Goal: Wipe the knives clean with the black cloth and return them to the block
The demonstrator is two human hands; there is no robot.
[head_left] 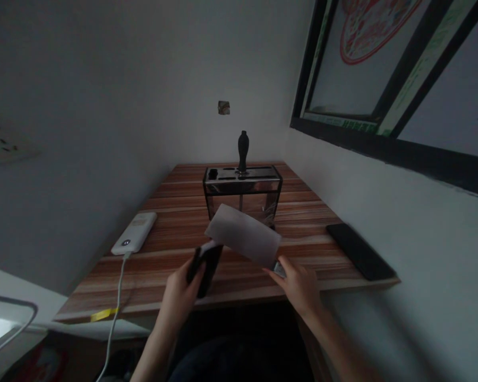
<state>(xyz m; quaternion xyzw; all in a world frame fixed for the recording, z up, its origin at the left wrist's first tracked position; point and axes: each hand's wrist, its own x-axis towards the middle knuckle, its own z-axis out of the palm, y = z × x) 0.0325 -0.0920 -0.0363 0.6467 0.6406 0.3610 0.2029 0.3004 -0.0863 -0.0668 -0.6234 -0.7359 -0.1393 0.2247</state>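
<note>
"What are you wearing on your arms?"
"They're bare: my slender left forearm and right forearm, down to my ungloved left hand and right hand."
"And lower?"
"Dark, bluish-black cloth, its cut lost in dimness."

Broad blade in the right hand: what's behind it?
Behind the blade are the slotted holder, with a black handle rising from its top, and striped tabletop. Part of the holder's lower front and some tabletop are covered, so cannot be seen.

A white power bank trails a pale cable at left. Opposite, a black phone lies below a dark-framed window.
</note>
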